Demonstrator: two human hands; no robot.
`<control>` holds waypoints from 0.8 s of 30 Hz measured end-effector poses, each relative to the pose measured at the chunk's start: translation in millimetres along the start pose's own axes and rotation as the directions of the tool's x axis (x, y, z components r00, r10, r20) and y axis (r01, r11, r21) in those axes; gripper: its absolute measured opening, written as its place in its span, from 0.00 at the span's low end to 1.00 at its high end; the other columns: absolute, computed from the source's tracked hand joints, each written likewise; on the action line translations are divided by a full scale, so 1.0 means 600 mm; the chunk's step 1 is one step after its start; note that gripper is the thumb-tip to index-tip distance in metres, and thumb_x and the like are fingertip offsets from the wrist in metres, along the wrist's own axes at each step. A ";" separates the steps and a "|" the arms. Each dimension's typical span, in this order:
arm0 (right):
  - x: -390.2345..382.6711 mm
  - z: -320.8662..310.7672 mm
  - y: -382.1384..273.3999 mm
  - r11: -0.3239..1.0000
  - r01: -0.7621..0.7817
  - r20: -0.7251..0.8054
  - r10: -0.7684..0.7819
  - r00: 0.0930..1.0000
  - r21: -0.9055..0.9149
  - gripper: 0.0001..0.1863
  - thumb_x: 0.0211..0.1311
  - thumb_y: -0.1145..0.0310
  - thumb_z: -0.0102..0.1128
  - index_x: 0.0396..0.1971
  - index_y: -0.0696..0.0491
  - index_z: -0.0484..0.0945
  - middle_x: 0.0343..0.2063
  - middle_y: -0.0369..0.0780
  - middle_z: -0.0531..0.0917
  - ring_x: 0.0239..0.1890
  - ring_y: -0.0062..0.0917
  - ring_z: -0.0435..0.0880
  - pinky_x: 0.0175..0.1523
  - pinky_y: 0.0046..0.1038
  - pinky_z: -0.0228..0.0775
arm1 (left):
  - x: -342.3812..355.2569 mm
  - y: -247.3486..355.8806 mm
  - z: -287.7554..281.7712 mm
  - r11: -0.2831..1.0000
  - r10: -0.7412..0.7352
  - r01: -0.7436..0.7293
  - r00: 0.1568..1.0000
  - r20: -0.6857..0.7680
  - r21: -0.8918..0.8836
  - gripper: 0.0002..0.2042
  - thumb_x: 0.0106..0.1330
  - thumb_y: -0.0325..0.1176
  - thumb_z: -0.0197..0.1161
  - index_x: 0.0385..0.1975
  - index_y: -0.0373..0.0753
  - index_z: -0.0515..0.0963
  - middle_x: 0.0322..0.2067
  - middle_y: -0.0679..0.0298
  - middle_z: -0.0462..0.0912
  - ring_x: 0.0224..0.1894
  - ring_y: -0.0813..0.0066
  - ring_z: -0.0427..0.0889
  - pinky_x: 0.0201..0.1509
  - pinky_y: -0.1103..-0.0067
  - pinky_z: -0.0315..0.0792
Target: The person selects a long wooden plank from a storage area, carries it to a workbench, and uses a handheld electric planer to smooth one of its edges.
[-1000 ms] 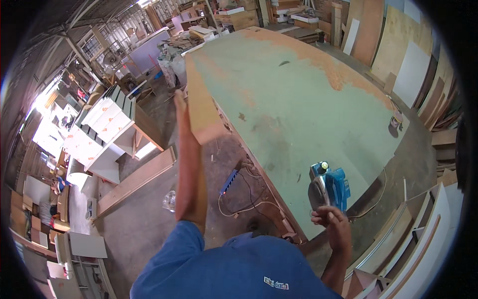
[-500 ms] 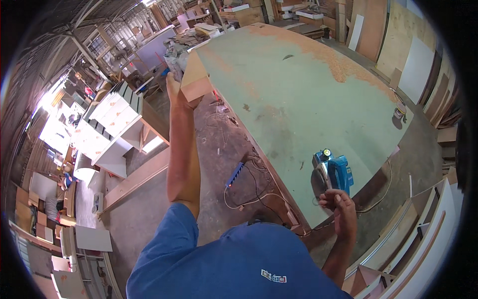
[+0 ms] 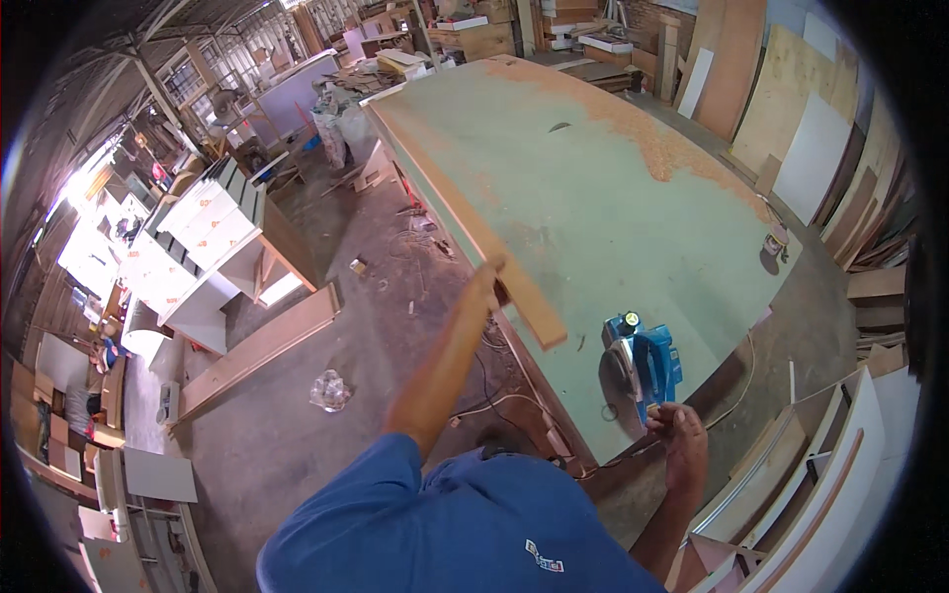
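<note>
My left hand (image 3: 486, 284) grips the near part of a long, narrow tan wooden board (image 3: 526, 301), which lies along the left edge of a large pale-green worktop (image 3: 603, 217). A blue electric planer (image 3: 647, 361) rests on the worktop's near right part. Just below it my right hand (image 3: 677, 435) has its fingers curled; whatever they may hold is too small to make out. Orange wood shavings (image 3: 652, 148) spread along the worktop's far right side, where a small tool (image 3: 773, 247) sits near the edge.
White cabinet carcasses (image 3: 213, 247) and a loose plank (image 3: 257, 351) stand or lie to my left. A crumpled plastic bag (image 3: 329, 390) and cords are on the floor. Tall sheets (image 3: 811, 148) lean at the right, above a white panel frame (image 3: 820, 484). Stacked boards fill the back.
My left hand has brought the board rightward and toward me, down along the worktop's left edge, from a raised position farther away. My right hand stays beside the planer.
</note>
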State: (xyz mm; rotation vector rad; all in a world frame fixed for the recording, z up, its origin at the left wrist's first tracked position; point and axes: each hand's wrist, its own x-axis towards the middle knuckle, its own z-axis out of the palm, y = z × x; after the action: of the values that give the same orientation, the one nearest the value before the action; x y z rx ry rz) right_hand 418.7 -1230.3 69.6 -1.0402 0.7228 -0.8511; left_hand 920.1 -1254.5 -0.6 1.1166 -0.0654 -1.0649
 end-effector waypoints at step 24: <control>0.104 0.054 0.146 0.925 -0.090 -0.030 0.085 0.996 -0.369 0.13 0.69 0.65 0.64 0.44 0.61 0.81 0.37 0.44 0.87 0.37 0.28 0.88 0.44 0.28 0.78 | -0.101 -0.233 -0.009 0.377 0.330 0.023 0.931 -0.157 0.926 0.41 0.63 0.61 0.61 0.63 0.27 0.68 0.61 0.36 0.73 0.64 0.39 0.73 0.67 0.56 0.69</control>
State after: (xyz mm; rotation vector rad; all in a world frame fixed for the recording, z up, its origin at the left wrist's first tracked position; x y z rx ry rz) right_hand 498.4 -1247.8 -7.6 -1.3280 0.9594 -0.6565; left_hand 798.7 -1211.1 -81.4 2.2709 -0.5724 -0.5859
